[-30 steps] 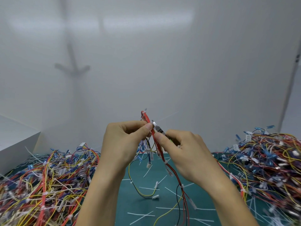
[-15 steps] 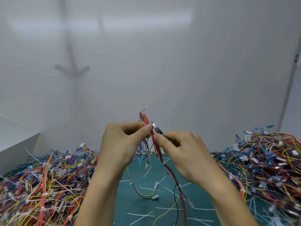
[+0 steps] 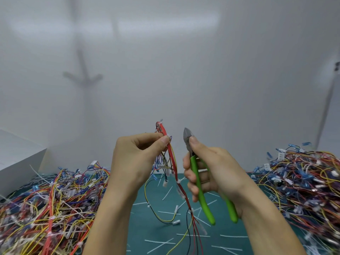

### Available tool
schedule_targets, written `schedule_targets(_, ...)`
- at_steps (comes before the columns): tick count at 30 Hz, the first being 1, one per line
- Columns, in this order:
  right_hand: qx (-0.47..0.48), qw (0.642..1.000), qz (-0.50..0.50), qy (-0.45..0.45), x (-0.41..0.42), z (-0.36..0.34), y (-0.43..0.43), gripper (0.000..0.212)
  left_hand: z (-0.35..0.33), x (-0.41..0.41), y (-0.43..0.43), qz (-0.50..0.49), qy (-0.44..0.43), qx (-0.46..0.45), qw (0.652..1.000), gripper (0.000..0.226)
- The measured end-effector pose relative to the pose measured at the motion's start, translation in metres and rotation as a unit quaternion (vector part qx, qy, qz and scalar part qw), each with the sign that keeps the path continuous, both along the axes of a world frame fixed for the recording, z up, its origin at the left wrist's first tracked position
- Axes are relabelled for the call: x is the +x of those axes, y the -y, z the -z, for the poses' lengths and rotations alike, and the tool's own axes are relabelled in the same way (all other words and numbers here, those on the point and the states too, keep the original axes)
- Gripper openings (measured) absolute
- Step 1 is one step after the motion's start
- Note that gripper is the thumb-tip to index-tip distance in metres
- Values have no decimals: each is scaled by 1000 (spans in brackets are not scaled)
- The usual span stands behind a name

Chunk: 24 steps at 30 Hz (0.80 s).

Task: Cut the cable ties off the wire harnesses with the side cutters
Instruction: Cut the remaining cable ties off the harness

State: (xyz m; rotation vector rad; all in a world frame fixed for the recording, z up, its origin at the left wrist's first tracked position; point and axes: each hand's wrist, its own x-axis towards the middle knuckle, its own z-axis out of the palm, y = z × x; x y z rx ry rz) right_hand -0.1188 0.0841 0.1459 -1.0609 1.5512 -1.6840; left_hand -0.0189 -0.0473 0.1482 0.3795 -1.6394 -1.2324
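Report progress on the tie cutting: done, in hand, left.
Done: tie offcuts litter the green mat. In hand: left hand pinches a red harness; right hand holds the side cutters clear of it. Left: a white tie lower on it, plus the left pile and right pile, sorted or not unclear.

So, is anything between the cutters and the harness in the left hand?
Nothing visible. The side cutters in the right hand sit beside the harness pinched by the left hand, only open air between.
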Motion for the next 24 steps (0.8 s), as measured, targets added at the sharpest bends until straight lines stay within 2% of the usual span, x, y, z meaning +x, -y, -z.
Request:
schedule_targets(4,20,998,32,-44,-4,0,-1,51,0,0,-1,6,-6,1,1000,2)
schedule_targets(8,17,988,69,-137,-3,5,2,34,1,-1,-1,22,-22,7,999,5)
schedule_targets(13,-56,974,114,-186,-2,9,6,21,2,-2,-2,101,27,14,994,23)
schedule_targets(16,-102,971,131,-170,-4,9,6,15,0,-2,-4,150,28,46,987,27)
schedule_targets(19,-131,973,141,-129,-7,7,4,14,0,-1,-3,137,44,46,989,16)
schedule_targets(21,-144,974,138,-108,-9,7,3,11,2,-1,-1,145,81,19,986,14)
schedule_targets(24,-151,972,142,-109,-9,8,3,13,5,-4,-3,225,142,-44,963,15)
